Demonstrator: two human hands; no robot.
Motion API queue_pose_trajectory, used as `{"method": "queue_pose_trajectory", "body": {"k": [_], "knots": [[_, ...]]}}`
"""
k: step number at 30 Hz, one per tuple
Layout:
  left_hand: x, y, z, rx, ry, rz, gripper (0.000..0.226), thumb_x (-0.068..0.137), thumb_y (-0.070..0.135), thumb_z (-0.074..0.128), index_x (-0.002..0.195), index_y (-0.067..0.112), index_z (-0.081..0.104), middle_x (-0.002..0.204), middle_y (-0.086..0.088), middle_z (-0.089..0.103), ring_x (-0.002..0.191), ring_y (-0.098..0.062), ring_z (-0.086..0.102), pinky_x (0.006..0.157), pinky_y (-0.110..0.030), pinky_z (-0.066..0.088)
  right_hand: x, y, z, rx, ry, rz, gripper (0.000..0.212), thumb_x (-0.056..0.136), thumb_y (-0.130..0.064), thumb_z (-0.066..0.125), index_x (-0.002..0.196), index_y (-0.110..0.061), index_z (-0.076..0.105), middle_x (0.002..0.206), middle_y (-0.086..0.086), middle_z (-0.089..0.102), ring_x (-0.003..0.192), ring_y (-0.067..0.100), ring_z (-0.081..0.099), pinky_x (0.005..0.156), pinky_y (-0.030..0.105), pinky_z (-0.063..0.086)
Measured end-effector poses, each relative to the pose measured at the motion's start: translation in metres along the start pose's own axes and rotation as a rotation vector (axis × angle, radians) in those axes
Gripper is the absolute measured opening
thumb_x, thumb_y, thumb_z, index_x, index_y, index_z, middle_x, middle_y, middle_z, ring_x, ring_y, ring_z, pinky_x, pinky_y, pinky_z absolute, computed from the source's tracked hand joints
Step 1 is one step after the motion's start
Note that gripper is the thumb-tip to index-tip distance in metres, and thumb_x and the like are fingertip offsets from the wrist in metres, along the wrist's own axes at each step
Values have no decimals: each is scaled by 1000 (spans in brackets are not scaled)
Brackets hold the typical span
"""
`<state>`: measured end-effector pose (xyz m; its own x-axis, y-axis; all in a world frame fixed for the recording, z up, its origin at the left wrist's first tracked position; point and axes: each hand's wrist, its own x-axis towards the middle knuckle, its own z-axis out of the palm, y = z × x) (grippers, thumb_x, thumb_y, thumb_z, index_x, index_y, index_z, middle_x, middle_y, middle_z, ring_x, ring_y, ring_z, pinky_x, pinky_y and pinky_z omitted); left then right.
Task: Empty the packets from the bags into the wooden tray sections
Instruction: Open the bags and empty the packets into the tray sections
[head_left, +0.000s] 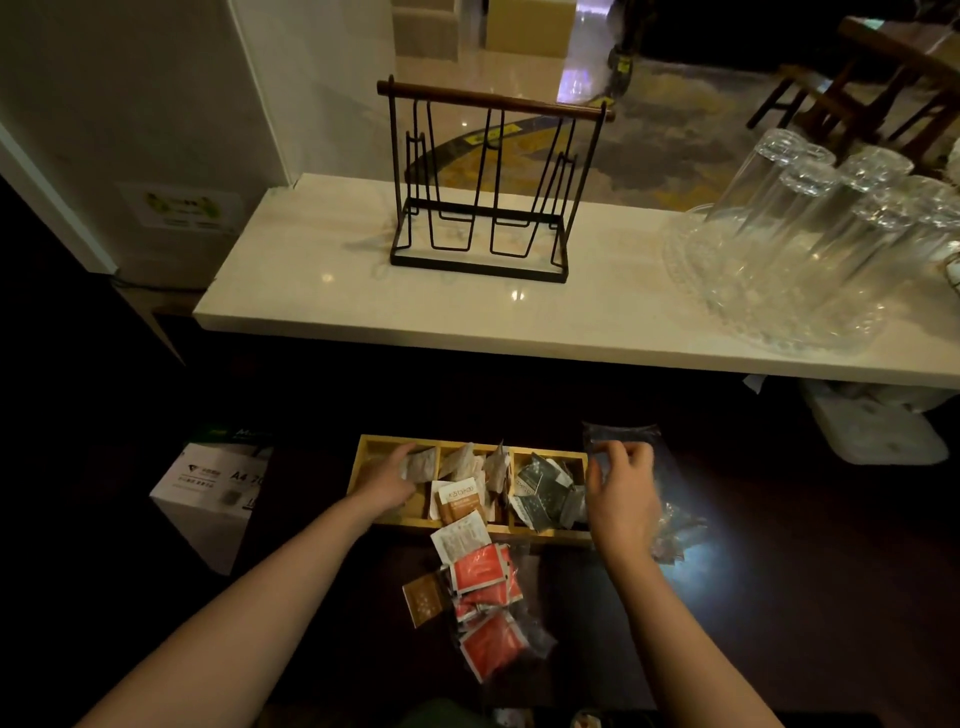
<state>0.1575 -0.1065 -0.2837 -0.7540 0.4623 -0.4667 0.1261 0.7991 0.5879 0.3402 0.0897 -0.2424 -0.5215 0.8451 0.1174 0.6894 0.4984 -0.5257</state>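
Red packets (488, 610) in a clear bag lie nearest on the dark bench. Beyond, wooden tray (550, 535) holds white, brown and grey packets (543, 493). Left hand (387, 480) rests in the leftmost section, fingers on a pale packet (420, 463). Right hand (621, 499) grips an emptied clear bag (621, 441) beside the tray's right end.

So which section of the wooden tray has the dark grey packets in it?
The rightmost section, beside the right hand. The middle section holds white and brown packets, and the left hand is in the leftmost one.
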Motion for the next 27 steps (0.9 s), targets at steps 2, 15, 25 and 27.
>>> {"method": "queue_pose_trajectory", "body": {"k": [2,15,25,27], "knots": [[6,3,5,18,-45,-25,75,81,0,55,141,39,32,144,-15,37,124,-36,45,96,-42,48,-4,-11,8,4,-59,-64,19,89,-16,59,108,-16,63,113,7,49,81,24,59,58,27,37],[21,5,19,154,64,-133,39,93,37,51,118,7,53,139,-19,29,124,-34,40,105,-38,36,-24,-16,30,43,-222,-149,23,88,-13,53,109,-18,60,116,1,48,81,21,60,60,40,54],[17,-21,24,499,183,-1,57,80,18,68,129,15,38,135,-13,39,128,-30,33,99,-36,39,-36,-26,40,35,-303,-267,25,87,-11,57,110,-18,60,121,-2,51,96,18,60,67,32,52],[17,-19,24,538,145,5,56,81,23,68,128,16,38,136,-13,40,128,-30,33,99,-36,39,-36,-29,42,31,-316,-294,25,88,-10,55,111,-16,60,124,1,50,100,19,60,68,31,51]]}}
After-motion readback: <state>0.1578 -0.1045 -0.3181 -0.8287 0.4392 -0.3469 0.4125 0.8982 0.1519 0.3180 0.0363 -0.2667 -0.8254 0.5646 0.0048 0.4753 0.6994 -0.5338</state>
